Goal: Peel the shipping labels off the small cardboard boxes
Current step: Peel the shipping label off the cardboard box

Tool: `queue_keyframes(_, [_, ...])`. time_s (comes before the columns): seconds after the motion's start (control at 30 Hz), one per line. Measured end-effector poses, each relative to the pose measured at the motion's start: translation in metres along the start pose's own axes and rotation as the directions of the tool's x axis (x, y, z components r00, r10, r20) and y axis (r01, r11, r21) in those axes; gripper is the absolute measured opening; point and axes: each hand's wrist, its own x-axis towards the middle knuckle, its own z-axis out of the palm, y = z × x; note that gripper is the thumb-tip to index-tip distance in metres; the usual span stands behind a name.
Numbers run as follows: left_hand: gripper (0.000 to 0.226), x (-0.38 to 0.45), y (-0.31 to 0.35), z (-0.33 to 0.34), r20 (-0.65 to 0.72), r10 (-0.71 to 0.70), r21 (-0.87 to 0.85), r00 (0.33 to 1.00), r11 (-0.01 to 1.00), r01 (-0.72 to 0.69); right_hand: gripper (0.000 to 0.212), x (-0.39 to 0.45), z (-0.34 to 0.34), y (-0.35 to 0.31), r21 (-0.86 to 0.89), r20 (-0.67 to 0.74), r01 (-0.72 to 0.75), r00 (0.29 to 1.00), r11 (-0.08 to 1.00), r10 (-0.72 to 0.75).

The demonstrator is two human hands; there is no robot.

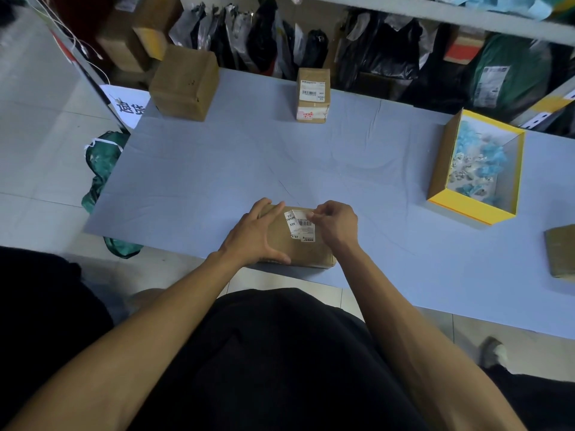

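A small cardboard box (298, 250) lies at the near edge of the blue-covered table (217, 169). On its top is a white shipping label (300, 225), partly lifted and creased. My left hand (258, 231) grips the box's left side, fingers over the far edge and thumb along the near edge. My right hand (334, 222) pinches the label's right part between thumb and fingers. Another small box with a white label (312, 94) stands upright at the far middle. A plain brown box (185, 84) sits at the far left corner.
An open yellow-rimmed box (473, 209) holding crumpled blue and white scraps stands at the right. A further cardboard box (561, 253) shows at the right edge. Shelves packed with dark parcels line the back. A green bag (102, 163) lies on the tiled floor at left.
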Motion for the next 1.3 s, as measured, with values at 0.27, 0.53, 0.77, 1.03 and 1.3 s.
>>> queue_keyframes(0.27, [0.128, 0.0002, -0.0012, 0.0006, 0.000, 0.000, -0.013, 1.000, 1.000, 0.000, 0.014, 0.0003, -0.0020, -0.0005, 0.013, 0.026, -0.007, 1.000, 1.000, 0.007])
queue_keyframes(0.53, [0.129, 0.0005, -0.0008, 0.0011, 0.006, -0.007, -0.021, 1.000, 1.000, 0.008, 0.015, 0.0010, -0.0041, -0.0007, 0.014, 0.048, 0.002, 0.999, 1.000, -0.002])
queue_keyframes(0.77, [0.128, 0.0001, -0.0004, 0.0009, -0.006, -0.001, -0.009, 1.000, 1.000, 0.001, 0.015, 0.0037, -0.0053, 0.0006, 0.027, 0.058, -0.001, 0.998, 1.000, 0.000])
queue_keyframes(1.03, [0.129, 0.0006, -0.0009, 0.0013, 0.002, -0.004, 0.001, 1.000, 1.000, 0.004, 0.011, 0.0056, -0.0039, 0.0005, 0.008, 0.077, 0.001, 0.997, 1.000, -0.001])
queue_keyframes(1.3, [0.128, 0.0011, -0.0022, 0.0012, 0.004, -0.002, -0.013, 1.000, 1.000, 0.002, 0.011, 0.0065, -0.0024, -0.0003, -0.001, 0.086, 0.003, 0.996, 1.000, -0.003])
